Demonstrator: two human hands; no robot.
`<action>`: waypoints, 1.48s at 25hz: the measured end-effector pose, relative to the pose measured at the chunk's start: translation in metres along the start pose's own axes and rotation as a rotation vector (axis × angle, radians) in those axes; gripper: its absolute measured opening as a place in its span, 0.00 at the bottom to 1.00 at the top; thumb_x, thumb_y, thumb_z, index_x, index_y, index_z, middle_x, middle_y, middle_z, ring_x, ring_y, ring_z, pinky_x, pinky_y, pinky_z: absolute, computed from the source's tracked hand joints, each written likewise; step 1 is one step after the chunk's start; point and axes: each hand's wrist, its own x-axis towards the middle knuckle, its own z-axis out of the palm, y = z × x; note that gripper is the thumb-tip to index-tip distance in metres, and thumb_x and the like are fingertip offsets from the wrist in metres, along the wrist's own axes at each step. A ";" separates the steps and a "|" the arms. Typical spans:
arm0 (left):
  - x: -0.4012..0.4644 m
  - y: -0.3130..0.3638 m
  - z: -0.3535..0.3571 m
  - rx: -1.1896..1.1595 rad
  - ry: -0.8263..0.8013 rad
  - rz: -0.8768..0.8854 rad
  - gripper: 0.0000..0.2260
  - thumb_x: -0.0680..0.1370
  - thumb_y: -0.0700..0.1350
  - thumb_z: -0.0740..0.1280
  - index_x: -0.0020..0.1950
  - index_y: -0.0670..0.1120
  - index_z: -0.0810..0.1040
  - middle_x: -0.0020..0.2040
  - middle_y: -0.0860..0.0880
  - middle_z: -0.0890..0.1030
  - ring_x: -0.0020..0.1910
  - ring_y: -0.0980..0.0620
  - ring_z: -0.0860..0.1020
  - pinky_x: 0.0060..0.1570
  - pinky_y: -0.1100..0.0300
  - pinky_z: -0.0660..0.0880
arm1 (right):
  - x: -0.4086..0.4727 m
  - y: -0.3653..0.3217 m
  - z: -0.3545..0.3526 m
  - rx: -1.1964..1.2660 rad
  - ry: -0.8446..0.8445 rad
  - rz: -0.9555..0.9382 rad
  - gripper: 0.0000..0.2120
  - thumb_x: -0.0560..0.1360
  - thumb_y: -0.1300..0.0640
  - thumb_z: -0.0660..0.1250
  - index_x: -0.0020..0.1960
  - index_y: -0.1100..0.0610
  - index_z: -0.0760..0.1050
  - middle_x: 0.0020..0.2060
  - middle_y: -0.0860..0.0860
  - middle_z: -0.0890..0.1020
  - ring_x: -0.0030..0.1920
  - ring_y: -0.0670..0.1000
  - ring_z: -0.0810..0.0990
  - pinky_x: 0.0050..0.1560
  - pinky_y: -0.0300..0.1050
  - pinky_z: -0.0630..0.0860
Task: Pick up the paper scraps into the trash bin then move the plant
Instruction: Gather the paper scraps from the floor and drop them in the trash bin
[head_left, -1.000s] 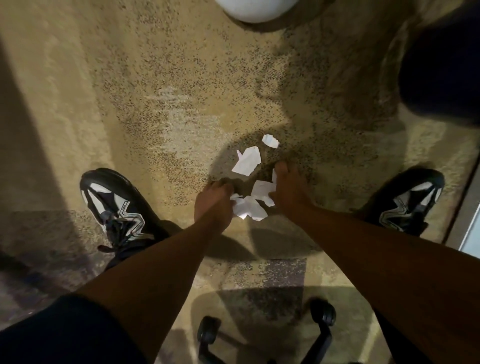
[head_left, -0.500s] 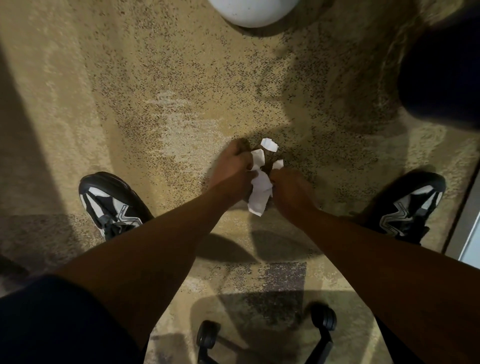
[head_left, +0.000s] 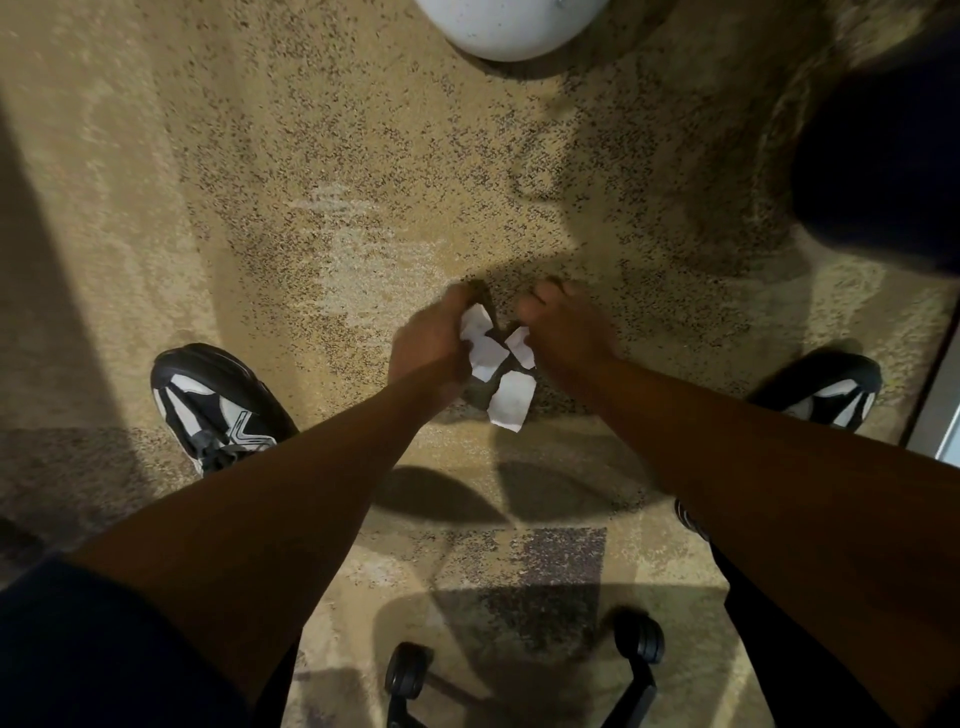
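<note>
Bunching between both hands, paper scraps (head_left: 496, 369) trail lengthwise toward the viewer.

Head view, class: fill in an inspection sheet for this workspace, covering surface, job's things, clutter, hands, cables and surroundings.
Surface: speckled tan carpet, partly shadowed.
Job's things: white paper scraps bunched between both hands; round white base at the top edge, perhaps the plant's pot; dark rounded shape at upper right, cannot tell what.
Clutter: nothing seen loose on the carpet.
Hands: left hand and right hand curl round the scraps.
Cables: nothing seen.
Surroundings: two black-and-white shoes; chair casters below.
</note>
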 end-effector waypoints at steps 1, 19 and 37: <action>0.000 -0.004 0.001 0.107 0.022 0.020 0.20 0.74 0.39 0.67 0.66 0.51 0.73 0.56 0.48 0.81 0.54 0.44 0.76 0.51 0.49 0.72 | -0.003 0.001 0.002 0.039 0.009 0.000 0.14 0.74 0.68 0.69 0.58 0.59 0.76 0.57 0.59 0.79 0.59 0.62 0.75 0.52 0.54 0.77; -0.042 -0.044 0.003 -0.080 -0.368 -0.125 0.27 0.74 0.36 0.71 0.72 0.48 0.70 0.55 0.45 0.79 0.47 0.48 0.78 0.41 0.60 0.73 | -0.059 -0.012 0.038 0.517 -0.320 0.144 0.32 0.73 0.63 0.75 0.74 0.59 0.67 0.70 0.60 0.72 0.69 0.59 0.72 0.67 0.54 0.70; -0.028 -0.048 0.011 0.216 -0.104 0.051 0.27 0.74 0.36 0.67 0.70 0.51 0.65 0.69 0.45 0.64 0.43 0.42 0.78 0.35 0.53 0.73 | -0.101 0.025 0.059 0.685 -0.095 0.304 0.06 0.78 0.61 0.68 0.49 0.51 0.73 0.41 0.44 0.77 0.41 0.44 0.75 0.42 0.42 0.68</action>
